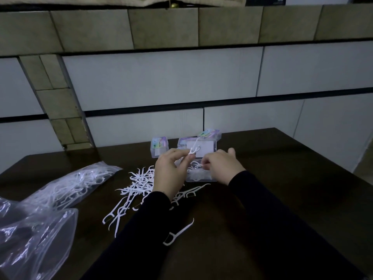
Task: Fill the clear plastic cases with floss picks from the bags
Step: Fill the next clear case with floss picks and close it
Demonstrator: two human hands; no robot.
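Nearest the front edge of the dark table, a single floss pick lies alone between the two black sleeves. At the left edge a crumpled clear bag sits open and slack, and just behind it a second bag holds a tangle of white picks, its mouth pointing toward the middle of the table.

Further in, a loose heap of floss picks spreads across the middle of the table, partly covered by the left forearm, with a few strays trailing toward the front edge and to the right under the wrist.

Above the heap the left hand has its fingers curled and pinches one white pick upright, its forked head raised over the cases. The right hand is just beside it, fingertips pinched on a pick at the rim of the open clear case, which lies on the table under both hands and already holds some picks. Its lid stands raised behind the fingers.

Toward the far edge, three more small cases with coloured labels stand close together: one at the left, one partly hidden behind the raised lid, and one furthest back. Beyond the table rises a tiled wall with dark bands.
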